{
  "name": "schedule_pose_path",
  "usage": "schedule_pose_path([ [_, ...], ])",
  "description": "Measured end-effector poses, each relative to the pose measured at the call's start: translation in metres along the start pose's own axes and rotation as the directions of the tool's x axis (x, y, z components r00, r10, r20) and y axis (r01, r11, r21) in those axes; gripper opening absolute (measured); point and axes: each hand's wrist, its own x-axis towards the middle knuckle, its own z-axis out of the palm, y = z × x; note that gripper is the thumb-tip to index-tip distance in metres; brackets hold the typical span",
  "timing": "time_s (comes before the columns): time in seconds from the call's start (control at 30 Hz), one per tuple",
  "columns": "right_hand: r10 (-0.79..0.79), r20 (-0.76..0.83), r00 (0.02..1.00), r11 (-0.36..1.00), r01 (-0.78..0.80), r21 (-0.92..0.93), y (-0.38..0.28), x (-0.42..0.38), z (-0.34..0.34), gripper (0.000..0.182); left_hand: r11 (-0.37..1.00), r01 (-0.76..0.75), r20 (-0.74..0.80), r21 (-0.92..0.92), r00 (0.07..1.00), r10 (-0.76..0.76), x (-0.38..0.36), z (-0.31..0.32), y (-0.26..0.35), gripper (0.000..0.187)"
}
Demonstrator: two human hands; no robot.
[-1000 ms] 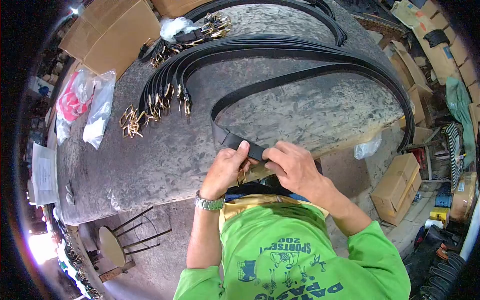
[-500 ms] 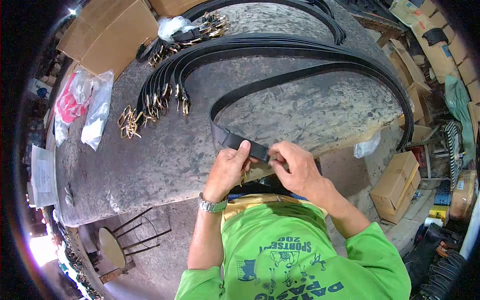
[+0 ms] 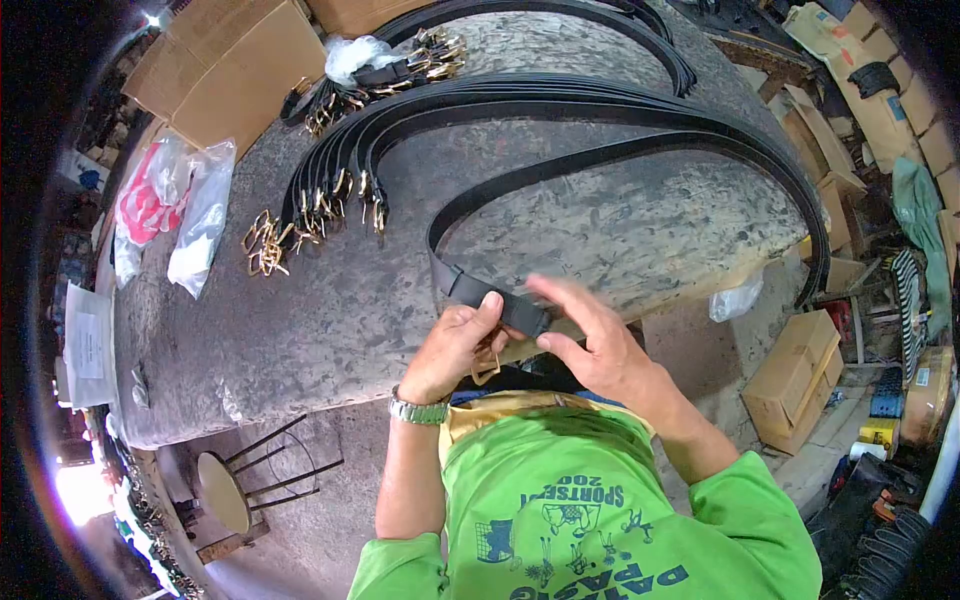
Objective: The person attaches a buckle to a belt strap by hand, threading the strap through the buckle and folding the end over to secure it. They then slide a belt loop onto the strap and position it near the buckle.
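Observation:
A black belt (image 3: 590, 167) curves across the table to the front edge. My left hand (image 3: 450, 348) is closed on its folded end, thumb pressed flat on top. Below those fingers hangs a gold-coloured metal buckle (image 3: 486, 374), partly covered by the hand. My right hand (image 3: 612, 350) is just right of the belt end, its fingers spread, with the thumb close to the tip. Further back lies a row of black belts (image 3: 560, 92), their gold buckles (image 3: 266, 245) bunched at the left.
The dark, scuffed table (image 3: 300, 340) has a plastic bag (image 3: 205, 215) at its left. A cardboard box (image 3: 225, 70) stands at the back left, another carton (image 3: 793, 375) on the floor at right. A round stool (image 3: 224, 490) is below the table's left front.
My right hand has opened, its fingers lifting and spreading away from the belt end. My left hand keeps its hold, and the buckle shows more below it.

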Motion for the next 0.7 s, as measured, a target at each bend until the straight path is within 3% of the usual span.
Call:
schedule_pose_path([
  [0.13, 0.042, 0.118, 0.992, 0.982, -0.063, 0.180, -0.008, 0.000, 0.001, 0.048, 0.998, 0.001, 0.032, -0.062, 0.999, 0.001, -0.003, 0.001, -0.007, 0.065],
  [0.2, 0.066, 0.100, 0.993, 0.983, -0.082, 0.166, -0.012, 0.002, 0.004, 0.048, 0.996, -0.003, 0.051, -0.089, 0.999, 0.008, -0.003, 0.000, -0.017, 0.065],
  [0.27, 0.085, 0.083, 0.993, 0.984, -0.097, 0.152, -0.016, 0.004, 0.005, 0.048, 0.965, 0.059, 0.080, -0.256, 0.996, -0.040, -0.002, 0.004, -0.023, 0.055],
  [0.3, 0.099, 0.104, 0.990, 0.964, -0.121, 0.238, -0.017, 0.004, 0.006, 0.050, 0.965, 0.056, 0.077, -0.254, 0.996, -0.037, -0.002, 0.006, -0.024, 0.055],
  [0.37, 0.106, 0.125, 0.986, 0.937, -0.141, 0.320, -0.013, 0.003, 0.010, 0.052, 0.776, 0.075, 0.146, -0.626, 0.989, 0.023, -0.009, 0.012, -0.010, 0.057],
  [0.47, -0.027, 0.054, 0.998, 0.919, 0.004, 0.393, 0.001, 0.001, 0.016, 0.054, 0.747, 0.191, 0.237, -0.637, 0.970, -0.046, -0.013, 0.003, -0.008, 0.058],
  [0.5, 0.041, 0.085, 0.996, 0.922, -0.070, 0.381, -0.001, 0.000, 0.014, 0.053, 0.733, 0.266, 0.290, -0.626, 0.952, -0.098, -0.013, 0.001, -0.011, 0.059],
  [0.57, 0.178, 0.142, 0.974, 0.911, -0.218, 0.351, -0.008, -0.001, 0.010, 0.050, 0.715, 0.229, 0.243, -0.661, 0.966, -0.085, -0.015, 0.010, -0.003, 0.060],
  [0.63, 0.209, 0.132, 0.969, 0.921, -0.241, 0.305, -0.012, -0.001, 0.005, 0.044, 0.742, 0.203, 0.319, -0.639, 0.948, 0.015, -0.014, 0.011, -0.003, 0.063],
  [0.7, 0.277, 0.107, 0.955, 0.931, -0.294, 0.216, -0.014, -0.002, 0.001, 0.037, 0.771, 0.148, 0.260, -0.619, 0.965, 0.024, -0.015, 0.009, -0.004, 0.064],
])
